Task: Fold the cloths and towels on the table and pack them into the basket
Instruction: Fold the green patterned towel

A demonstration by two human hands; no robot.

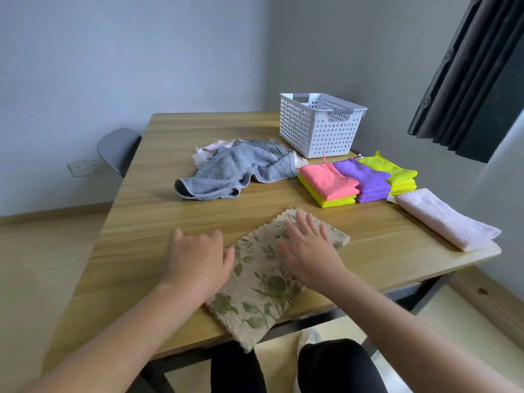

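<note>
- The white basket (317, 129) stands on the far right part of the wooden table (158, 211). No cloth can be seen inside it.
- The floral cloth (263, 285) lies folded well apart from the basket, on the side near the person. Its nearest corner hangs a little over the table edge.
- The right hand (309, 251) rests flat on the floral cloth. Its fingers are straight and spread, and they press on the cloth without gripping anything.
- The left hand (198, 256) is on the edge of this cloth that is farther from the basket. Its fingers are loosely bent and hold nothing, and the thumb touches the cloth's edge.
- The grey towel (235, 171) lies crumpled just beside the basket, to the left of it and a little nearer the person. It partly covers a pale pink cloth (209, 150).
- Just in front of the basket there are three folded stacks side by side: a pink and yellow stack (329, 182), a purple stack (365, 180) and a yellow-green stack (394, 171).
- A folded pink towel (442, 219) lies nearer the person than these stacks, at the table's right edge.
</note>
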